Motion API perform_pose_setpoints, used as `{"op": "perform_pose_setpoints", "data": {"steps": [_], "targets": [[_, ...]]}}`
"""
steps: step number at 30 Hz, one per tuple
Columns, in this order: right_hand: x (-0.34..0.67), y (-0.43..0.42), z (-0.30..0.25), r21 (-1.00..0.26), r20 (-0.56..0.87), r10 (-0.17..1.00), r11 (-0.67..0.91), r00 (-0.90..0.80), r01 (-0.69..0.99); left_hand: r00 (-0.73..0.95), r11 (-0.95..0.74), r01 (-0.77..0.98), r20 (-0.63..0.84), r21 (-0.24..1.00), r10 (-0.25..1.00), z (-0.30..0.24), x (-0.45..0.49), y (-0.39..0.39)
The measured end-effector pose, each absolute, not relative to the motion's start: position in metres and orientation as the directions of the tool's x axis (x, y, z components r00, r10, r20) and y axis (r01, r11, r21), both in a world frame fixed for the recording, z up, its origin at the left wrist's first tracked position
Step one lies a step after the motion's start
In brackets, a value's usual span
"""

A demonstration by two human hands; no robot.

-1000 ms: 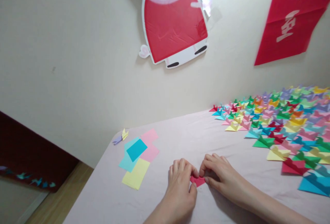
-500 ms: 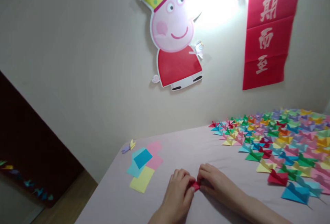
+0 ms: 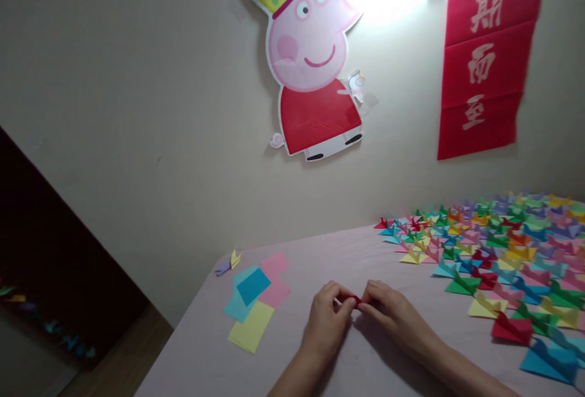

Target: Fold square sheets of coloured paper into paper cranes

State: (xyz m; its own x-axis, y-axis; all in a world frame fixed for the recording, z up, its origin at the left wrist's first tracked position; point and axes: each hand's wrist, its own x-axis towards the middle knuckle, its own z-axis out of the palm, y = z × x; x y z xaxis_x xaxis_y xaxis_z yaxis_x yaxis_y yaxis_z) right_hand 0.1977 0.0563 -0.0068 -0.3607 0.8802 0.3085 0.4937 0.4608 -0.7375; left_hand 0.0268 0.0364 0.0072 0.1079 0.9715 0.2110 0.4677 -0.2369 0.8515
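Note:
A small folded red paper piece (image 3: 356, 299) is pinched between the fingertips of both hands, just above the pink tablecloth (image 3: 320, 263). My left hand (image 3: 328, 319) grips its left end with curled fingers. My right hand (image 3: 388, 313) holds its right end the same way. Most of the red paper is hidden by the fingers.
Flat coloured paper squares (image 3: 256, 302) in blue, pink and yellow lie to the left of the hands. Two small folded pieces (image 3: 230, 262) sit near the table's far left corner. Several folded paper cranes (image 3: 498, 263) cover the right side. A cartoon pig cutout (image 3: 311, 62) and a red banner (image 3: 489, 56) hang on the wall.
The hands have lifted the red paper off the cloth and drawn it up between the fingertips. The view tilted upward, bringing more of the wall into sight.

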Motion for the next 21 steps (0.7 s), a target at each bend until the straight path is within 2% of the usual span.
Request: {"op": "perform_pose_setpoints", "data": {"steps": [4, 9, 14, 21], "targets": [[0.202, 0.059, -0.01, -0.794, 0.291, 0.9, 0.416, -0.324, 0.442, 0.058, -0.209, 0.31, 0.201, 0.928, 0.978, -0.002, 0.034, 0.04], [0.197, 0.058, -0.008, -0.847, 0.269, 0.91, 0.38, -0.315, 0.371, 0.018, -0.19, 0.25, 0.192, 0.949, 0.981, -0.005, 0.032, 0.039], [0.197, 0.058, -0.007, -0.834, 0.293, 0.905, 0.4, -0.309, 0.381, -0.032, -0.136, 0.182, 0.144, 0.974, 0.989, -0.005, 0.03, 0.04], [0.197, 0.057, -0.008, -0.836, 0.276, 0.904, 0.394, -0.326, 0.382, -0.071, -0.197, 0.164, 0.21, 0.967, 0.975, -0.005, 0.032, 0.039]]}}
